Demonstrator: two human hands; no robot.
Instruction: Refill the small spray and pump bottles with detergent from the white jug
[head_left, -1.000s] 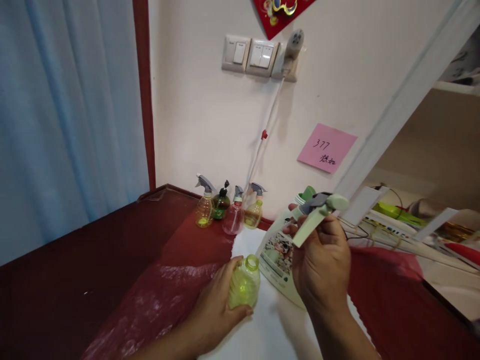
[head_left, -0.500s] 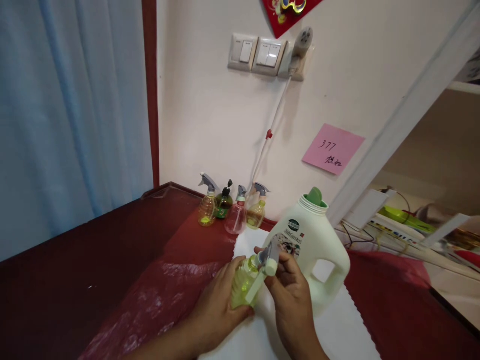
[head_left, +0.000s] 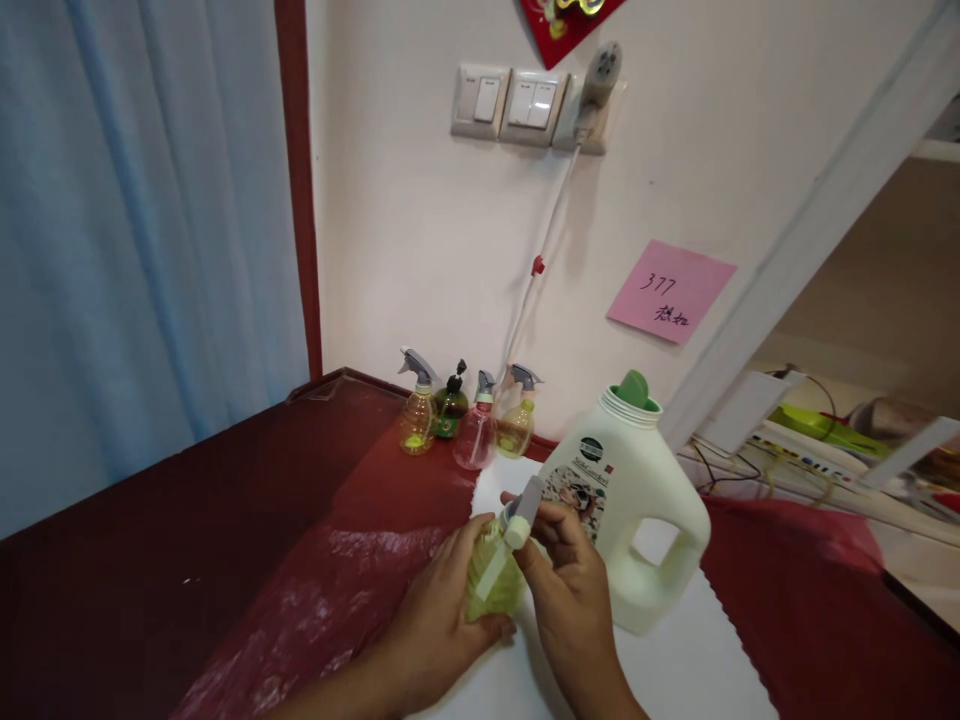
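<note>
My left hand (head_left: 442, 600) wraps around the body of a yellow-green spray bottle (head_left: 499, 585), held over the white sheet (head_left: 652, 660). At the bottle's neck, the fingers of my right hand (head_left: 574, 590) pinch around the grey trigger head (head_left: 527, 502). Its pale nozzle and light strip point toward me and hang in front of the bottle. The right fingertips behind the head are partly hidden. Just beyond my right hand stands a large pale green jug (head_left: 637, 480) with an open threaded mouth, a green piece in it and a handle on the right.
Along the wall stand a yellow spray bottle (head_left: 417, 425), a dark green pump bottle (head_left: 450, 412), a pink spray bottle (head_left: 475, 440) and another yellow spray bottle (head_left: 516, 430). A white cord (head_left: 551, 220) hangs from the socket. Red plastic film (head_left: 330, 590) covers part of the table.
The trigger head has turned and its nozzle has shifted left over the bottle, with my right fingers still at it. My left hand keeps its hold. The view has shifted slightly.
</note>
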